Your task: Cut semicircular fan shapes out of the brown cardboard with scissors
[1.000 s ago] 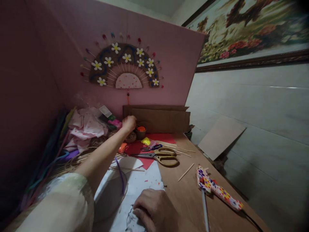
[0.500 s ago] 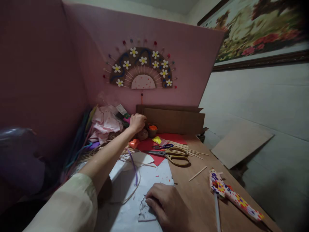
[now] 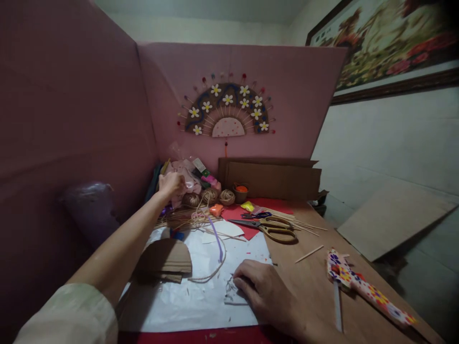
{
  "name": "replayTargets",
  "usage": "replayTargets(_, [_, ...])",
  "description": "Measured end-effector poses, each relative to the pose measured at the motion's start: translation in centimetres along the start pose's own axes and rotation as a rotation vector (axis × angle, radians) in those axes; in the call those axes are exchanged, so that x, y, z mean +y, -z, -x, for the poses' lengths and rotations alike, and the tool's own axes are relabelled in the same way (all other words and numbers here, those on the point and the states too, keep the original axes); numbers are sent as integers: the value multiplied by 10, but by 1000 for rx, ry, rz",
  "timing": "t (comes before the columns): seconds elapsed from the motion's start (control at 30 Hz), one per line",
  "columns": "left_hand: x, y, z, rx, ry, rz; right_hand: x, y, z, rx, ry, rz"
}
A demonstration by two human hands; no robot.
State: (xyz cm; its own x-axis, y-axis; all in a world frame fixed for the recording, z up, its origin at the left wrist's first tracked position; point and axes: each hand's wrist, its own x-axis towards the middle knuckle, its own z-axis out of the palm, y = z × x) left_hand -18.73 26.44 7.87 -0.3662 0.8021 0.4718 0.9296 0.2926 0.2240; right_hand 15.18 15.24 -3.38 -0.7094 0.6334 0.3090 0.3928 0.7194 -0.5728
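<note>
My left hand (image 3: 172, 184) reaches to the far left of the worktop, fingers curled against a crumpled pink cloth (image 3: 190, 177); the fingertips are hidden. Balls of twine (image 3: 209, 196) lie just right of it. On the white sheet (image 3: 172, 310), my right hand (image 3: 263, 290) rests with fingers bent, beside a small pale piece with dark marks (image 3: 233, 291). Whatever is under those fingers is hidden. Left of this hand are a purple strip (image 3: 215, 239), a loop of cord (image 3: 211, 276) and cut cardboard pieces with a rounded edge (image 3: 168, 258).
Gold-handled scissors (image 3: 276, 227) lie on red paper beside thin sticks (image 3: 301, 222). A flower-patterned glue gun (image 3: 366, 286) lies at right. Folded cardboard (image 3: 272, 179) stands behind a small pot (image 3: 241, 192). A decorated fan (image 3: 227, 107) hangs on the pink panel.
My left hand has moved left, from above the twine balls to the pink cloth. The view has shifted, uncovering the rounded cardboard. My right hand stays beside the pale piece.
</note>
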Motion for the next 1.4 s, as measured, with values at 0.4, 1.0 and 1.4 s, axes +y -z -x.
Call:
replayTargets(0.4, [4,49,-16,446,141,295,0,1,0,-25,21,55])
replayTargets(1.0, [38,3,34,-149,-97,-166,-2,1,1,-41,47,101])
replayTargets(1.4, [26,46,-24,214,267,98,0,1,-2,-27,62,123])
